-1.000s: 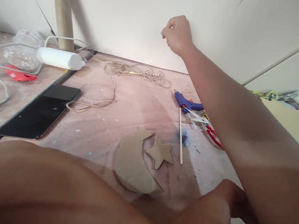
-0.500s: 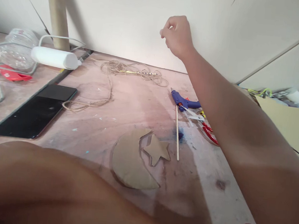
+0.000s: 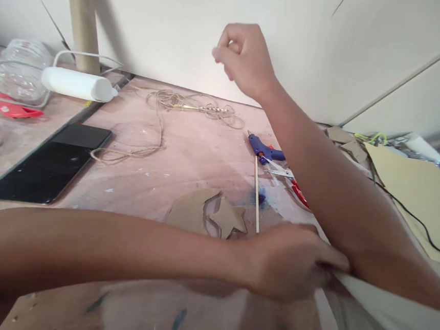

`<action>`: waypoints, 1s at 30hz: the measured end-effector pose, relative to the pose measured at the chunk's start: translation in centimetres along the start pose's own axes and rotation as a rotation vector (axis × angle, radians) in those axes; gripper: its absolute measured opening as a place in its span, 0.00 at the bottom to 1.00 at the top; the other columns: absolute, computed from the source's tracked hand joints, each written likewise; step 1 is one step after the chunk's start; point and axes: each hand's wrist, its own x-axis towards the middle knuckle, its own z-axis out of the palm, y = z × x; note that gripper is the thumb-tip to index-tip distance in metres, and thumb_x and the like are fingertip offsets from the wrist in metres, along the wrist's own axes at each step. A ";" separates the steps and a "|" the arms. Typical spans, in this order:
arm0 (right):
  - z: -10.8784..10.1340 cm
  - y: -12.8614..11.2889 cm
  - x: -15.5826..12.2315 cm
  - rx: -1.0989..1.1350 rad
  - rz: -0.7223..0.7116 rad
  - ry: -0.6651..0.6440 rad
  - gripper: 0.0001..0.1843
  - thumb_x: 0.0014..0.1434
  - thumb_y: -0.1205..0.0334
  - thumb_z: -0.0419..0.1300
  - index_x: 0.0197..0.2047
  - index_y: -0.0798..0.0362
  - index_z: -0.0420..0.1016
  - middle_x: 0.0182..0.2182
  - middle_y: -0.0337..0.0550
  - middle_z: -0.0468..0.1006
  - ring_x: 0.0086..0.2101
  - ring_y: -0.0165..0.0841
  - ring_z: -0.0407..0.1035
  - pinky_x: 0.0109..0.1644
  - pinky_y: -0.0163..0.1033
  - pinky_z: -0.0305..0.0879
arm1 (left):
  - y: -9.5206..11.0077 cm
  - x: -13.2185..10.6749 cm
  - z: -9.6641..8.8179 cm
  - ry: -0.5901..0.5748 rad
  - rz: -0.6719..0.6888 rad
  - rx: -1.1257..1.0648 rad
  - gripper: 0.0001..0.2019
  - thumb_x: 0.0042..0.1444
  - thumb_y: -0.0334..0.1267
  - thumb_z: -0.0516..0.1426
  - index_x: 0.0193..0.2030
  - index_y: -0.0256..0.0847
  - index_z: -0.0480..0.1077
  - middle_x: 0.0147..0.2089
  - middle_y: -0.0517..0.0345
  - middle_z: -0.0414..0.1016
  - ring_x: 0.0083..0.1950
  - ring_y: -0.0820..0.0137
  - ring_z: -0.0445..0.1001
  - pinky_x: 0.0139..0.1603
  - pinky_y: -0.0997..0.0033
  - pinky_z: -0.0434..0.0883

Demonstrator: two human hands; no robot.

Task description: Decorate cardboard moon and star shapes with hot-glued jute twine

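Note:
My right hand point(image 3: 244, 59) is raised in front of the white wall, its fingers curled with nothing visible in them. Reaching across the table, my left hand point(image 3: 292, 261) is closed on a pale cloth point(image 3: 391, 318) beside my right elbow; the hand is slightly blurred. My left forearm covers the lower part of a cardboard crescent moon point(image 3: 187, 211). Touching or very near the moon lies a cardboard star point(image 3: 229, 217). A thin wooden stick point(image 3: 257, 196) is just beyond the left hand.
A blue glue gun point(image 3: 262, 147) and red-handled scissors point(image 3: 298, 192) lie partly behind my right arm. Tangled twine point(image 3: 164, 98) runs along the wall. At left are a phone point(image 3: 50, 165), a white bottle point(image 3: 78, 85), a cardboard tube point(image 3: 84, 19) and a clear plastic bottle point(image 3: 20, 73).
My left hand has come up into view at my right elbow, now with the cloth in its grip. The right hand has shifted a little left, still curled.

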 end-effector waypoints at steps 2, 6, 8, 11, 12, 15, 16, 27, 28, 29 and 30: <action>-0.8 -0.9 -2.8 0.021 -0.037 -0.043 0.22 0.85 0.66 0.69 0.35 0.41 0.75 0.27 0.31 0.77 0.31 0.36 0.70 0.47 0.46 0.77 | -0.7 0.5 -0.6 0.029 -0.079 0.045 0.16 0.85 0.23 0.59 0.54 0.43 0.89 0.61 0.62 1.00 0.61 0.69 0.94 0.67 0.75 0.86; -3.3 -1.5 -10.9 0.028 -0.089 -0.191 0.19 0.79 0.66 0.66 0.34 0.42 0.73 0.25 0.31 0.74 0.29 0.36 0.67 0.42 0.48 0.63 | 0.7 0.0 -0.8 0.005 -0.105 0.179 0.12 0.86 0.30 0.67 0.49 0.50 0.88 0.52 0.66 0.99 0.58 0.62 0.93 0.60 0.60 0.88; -4.2 -1.0 -14.6 -0.016 -0.090 -0.200 0.16 0.79 0.65 0.64 0.35 0.43 0.74 0.29 0.33 0.78 0.32 0.36 0.69 0.44 0.48 0.62 | 2.0 -0.7 -1.5 -0.001 -0.041 0.257 0.09 0.88 0.42 0.71 0.49 0.51 0.87 0.53 0.65 0.98 0.58 0.62 0.94 0.54 0.58 0.86; -4.9 0.4 -18.5 -0.068 -0.108 -0.291 0.11 0.76 0.62 0.65 0.38 0.45 0.81 0.31 0.34 0.83 0.32 0.36 0.72 0.41 0.46 0.61 | 2.1 -2.6 -4.2 0.081 -0.025 0.460 0.09 0.90 0.45 0.68 0.54 0.46 0.85 0.49 0.54 0.96 0.48 0.57 0.91 0.44 0.51 0.80; -5.0 1.0 -19.4 -0.084 -0.118 -0.313 0.10 0.76 0.61 0.66 0.39 0.45 0.82 0.31 0.35 0.84 0.32 0.37 0.73 0.40 0.46 0.61 | 1.6 -3.5 -5.3 0.104 -0.015 0.536 0.08 0.86 0.39 0.69 0.49 0.46 0.84 0.45 0.53 0.94 0.45 0.56 0.90 0.42 0.50 0.77; -5.2 2.7 -21.4 -0.122 -0.149 -0.336 0.08 0.79 0.58 0.66 0.45 0.45 0.86 0.33 0.37 0.87 0.31 0.38 0.77 0.38 0.45 0.62 | -1.2 -7.2 -8.4 0.197 0.022 0.741 0.11 0.86 0.33 0.64 0.45 0.45 0.79 0.41 0.54 0.90 0.44 0.56 0.86 0.48 0.50 0.74; -5.2 3.3 -21.9 -0.127 -0.161 -0.333 0.09 0.80 0.57 0.65 0.46 0.45 0.86 0.34 0.38 0.88 0.31 0.39 0.78 0.38 0.44 0.62 | -2.1 -8.6 -9.2 0.220 0.048 0.795 0.15 0.88 0.34 0.61 0.43 0.46 0.77 0.38 0.56 0.87 0.40 0.58 0.83 0.45 0.50 0.71; -0.2 6.2 -16.9 -0.049 -0.114 -0.226 0.08 0.80 0.58 0.65 0.49 0.46 0.86 0.44 0.48 0.92 0.42 0.46 0.85 0.47 0.50 0.79 | -8.3 -14.5 -13.2 0.135 0.071 1.152 0.14 0.88 0.50 0.71 0.52 0.42 0.82 0.46 0.59 0.85 0.44 0.65 0.83 0.51 0.60 0.87; 0.8 5.7 -15.0 -0.047 -0.100 -0.228 0.07 0.80 0.59 0.65 0.50 0.47 0.87 0.47 0.49 0.93 0.45 0.46 0.86 0.49 0.50 0.80 | -8.8 -14.3 -14.2 0.128 0.036 1.161 0.15 0.88 0.50 0.72 0.53 0.41 0.83 0.47 0.59 0.86 0.45 0.64 0.85 0.52 0.59 0.89; 1.7 5.1 -13.1 -0.048 -0.099 -0.247 0.07 0.82 0.60 0.65 0.52 0.47 0.87 0.50 0.49 0.93 0.47 0.45 0.86 0.53 0.50 0.82 | -9.0 -14.2 -15.2 0.124 0.009 1.165 0.16 0.88 0.51 0.72 0.52 0.41 0.83 0.47 0.58 0.86 0.45 0.64 0.85 0.52 0.59 0.89; 2.5 4.4 -11.3 -0.054 -0.106 -0.267 0.06 0.84 0.59 0.68 0.55 0.48 0.88 0.52 0.48 0.93 0.50 0.45 0.87 0.58 0.51 0.85 | -8.9 -14.4 -16.1 0.125 -0.015 1.165 0.17 0.88 0.52 0.72 0.51 0.41 0.83 0.46 0.59 0.86 0.44 0.65 0.85 0.52 0.60 0.89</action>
